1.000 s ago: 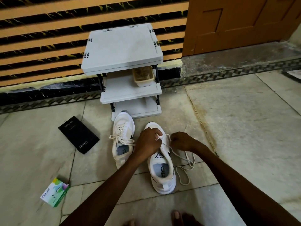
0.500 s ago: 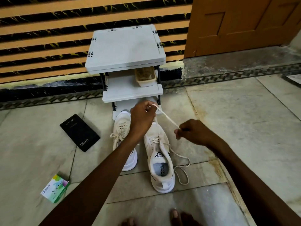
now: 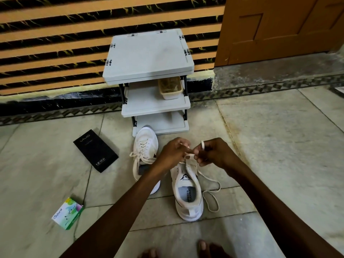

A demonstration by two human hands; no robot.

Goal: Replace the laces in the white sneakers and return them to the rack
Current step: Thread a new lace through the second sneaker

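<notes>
On your left lie a green carton (image 3: 67, 213) and a black box (image 3: 95, 150), both shut, so you can't see inside. The rack (image 3: 149, 54) stands at the wall; its middle shelf carries a tub (image 3: 170, 88) of something tangled and tan, too blurred to name. Your left shoe (image 3: 145, 157) sits laced just before the rack, partly behind your forearm. Your left hand (image 3: 172, 152) pinches the lace (image 3: 211, 194) over the right shoe (image 3: 188, 194), fingers together. Your right hand (image 3: 216, 153) grips it too, a loop wound round one finger. The slack trails on the floor to the right. The eyelets are hidden under your hands.
</notes>
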